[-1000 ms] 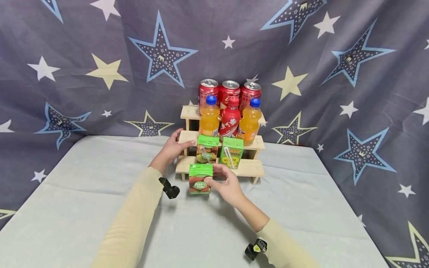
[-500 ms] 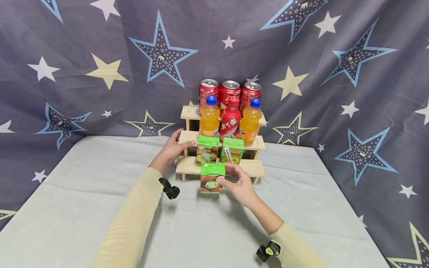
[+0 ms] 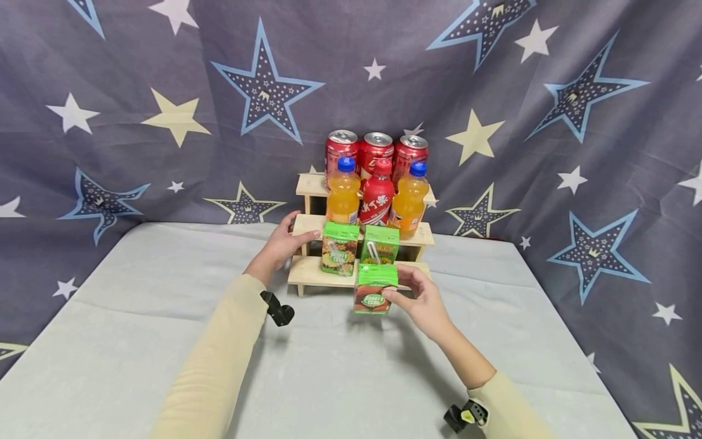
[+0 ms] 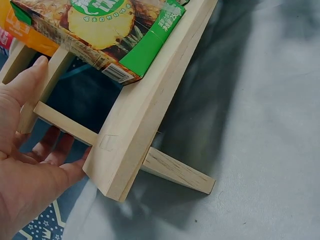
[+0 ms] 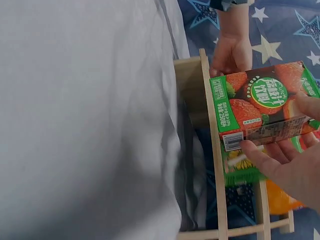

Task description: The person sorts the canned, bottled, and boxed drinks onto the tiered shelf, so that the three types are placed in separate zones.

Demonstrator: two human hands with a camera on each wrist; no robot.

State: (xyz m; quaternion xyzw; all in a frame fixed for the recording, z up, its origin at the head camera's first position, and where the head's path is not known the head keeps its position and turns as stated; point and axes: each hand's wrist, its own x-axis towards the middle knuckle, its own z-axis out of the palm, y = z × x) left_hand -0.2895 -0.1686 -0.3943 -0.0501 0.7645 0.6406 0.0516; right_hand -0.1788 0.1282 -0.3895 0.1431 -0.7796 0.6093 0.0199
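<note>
My right hand (image 3: 426,306) holds a green-and-red juice box (image 3: 373,297) upright between thumb and fingers, in front of the lowest step of a three-step wooden display rack (image 3: 312,271). In the right wrist view the held juice box (image 5: 250,102) shows red lychees on its face. My left hand (image 3: 281,247) grips the left side of the rack, thumb on the middle step's end; in the left wrist view its fingers curl behind the side rail (image 4: 65,122). A pineapple juice box (image 3: 339,250) and a chrysanthemum drink box (image 3: 380,242) stand on the lowest step, the latter partly hidden by the held box.
Two orange soda bottles (image 3: 343,194) flank a red bottle (image 3: 376,195) on the middle step. Three red cans (image 3: 377,146) stand on the top step. A star-patterned curtain (image 3: 362,79) hangs behind the table, which has a pale cloth (image 3: 164,292).
My right hand has moved right with the lychee juice box, from before the pineapple box to before the chrysanthemum box. My left hand has stayed on the rack.
</note>
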